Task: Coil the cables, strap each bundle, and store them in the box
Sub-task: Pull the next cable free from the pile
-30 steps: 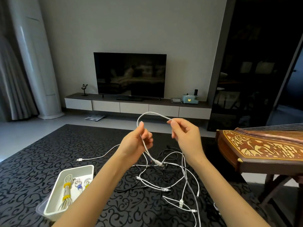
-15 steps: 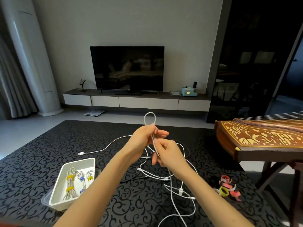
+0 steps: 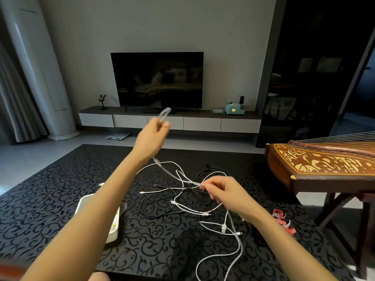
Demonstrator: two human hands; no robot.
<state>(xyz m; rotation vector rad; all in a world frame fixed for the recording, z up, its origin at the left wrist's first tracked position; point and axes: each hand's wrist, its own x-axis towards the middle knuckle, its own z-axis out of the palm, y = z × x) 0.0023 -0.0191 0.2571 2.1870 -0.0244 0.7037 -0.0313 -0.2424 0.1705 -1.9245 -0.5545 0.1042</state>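
Note:
My left hand [image 3: 152, 134] is raised and pinches a small loop of a white cable [image 3: 171, 174] that pokes up above the fingers. The cable runs down and right to my right hand [image 3: 225, 191], which pinches it lower, just above the rug. Below my hands lies a tangle of loose white and black cables [image 3: 182, 201] on the black patterned rug [image 3: 50, 199]. A white box [image 3: 85, 201] sits at the lower left, mostly hidden behind my left forearm. Pink and red straps [image 3: 283, 219] lie on the rug at the right.
A wooden stringed instrument on a stand [image 3: 324, 165] fills the right side, close to my right arm. A TV [image 3: 157, 80] on a low cabinet [image 3: 168, 122] stands against the far wall. A white column [image 3: 38, 67] and curtains are at the left.
My hands were together at the cable loop; the left has now risen with the loop and the right has slid down and right along the cable, stretching it between them.

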